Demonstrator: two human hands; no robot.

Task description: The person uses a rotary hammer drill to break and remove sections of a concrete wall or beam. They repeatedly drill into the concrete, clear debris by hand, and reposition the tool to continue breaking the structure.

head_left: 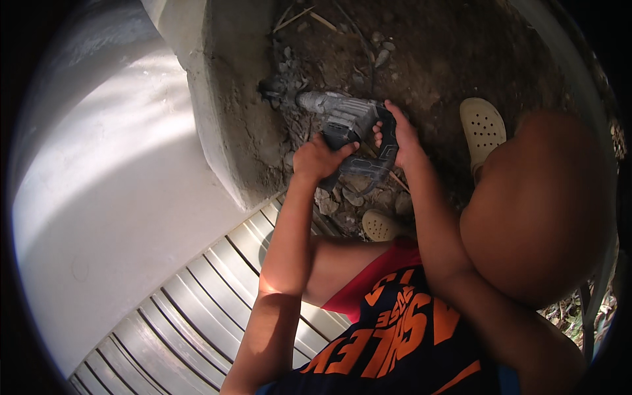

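We crouch beside a broad white wall [99, 197] that fills our left, with ribbed metal sheeting [197, 296] running under our left arm and bare dirt [447, 59] ahead, strewn with stones and twigs. Between wall and dirt stands a rough concrete footing [230, 131], its face chipped and crumbly where we work. Our pale clogs [484, 125] sit on the dirt to the right and just below the rubble [342, 197]. The drill [345, 122], a dusty grey rotary hammer, lies nearly level in front of us, its nose pushed against the footing's edge where dust and broken chips gather. Our left hand [316, 158] is clenched around the drill's lower body or side grip, and our right hand [401, 138] is wrapped around the rear handle, fingers curled through it; whether a finger rests on the trigger we cannot tell. We judge several risks from here: the bit may skate off the crumbling edge because the nose meets it at a shallow angle; it may bind and wrench our wrists, since both arms are stretched out; loose chips may fly toward our bare arms and open clogs; and the rubble under our feet may shift and unsettle our crouch.
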